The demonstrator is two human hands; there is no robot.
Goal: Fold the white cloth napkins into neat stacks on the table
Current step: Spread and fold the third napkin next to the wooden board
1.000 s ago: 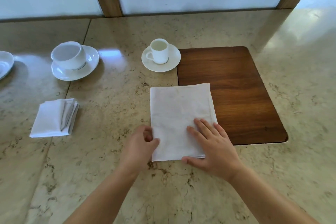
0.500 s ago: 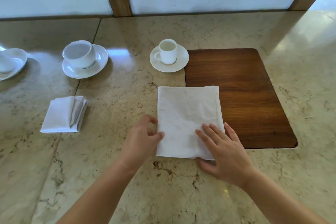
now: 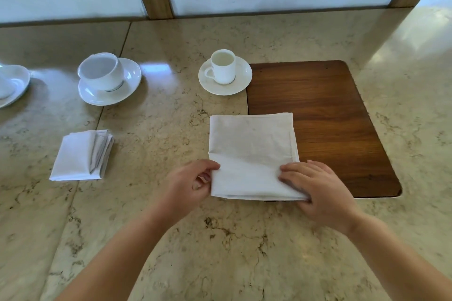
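A white cloth napkin [image 3: 252,146] lies folded in a rectangle at the table's middle, its right edge over a wooden board [image 3: 325,117]. My left hand [image 3: 190,183] pinches the napkin's near left edge. My right hand [image 3: 315,186] grips the near right corner, fingers curled over the cloth and thumb under it. The near part of the napkin is lifted into a fold. A small stack of folded white napkins [image 3: 82,155] sits to the left.
A small white cup on a saucer [image 3: 223,74] stands just behind the napkin. A larger tilted cup on a saucer [image 3: 107,79] is further left, another saucer [image 3: 12,85] at the left edge. The marble table [image 3: 220,252] extends toward me.
My right hand went from lying flat on the napkin to gripping its near right corner. The near edge has lifted and moved away from me, starting a fold.
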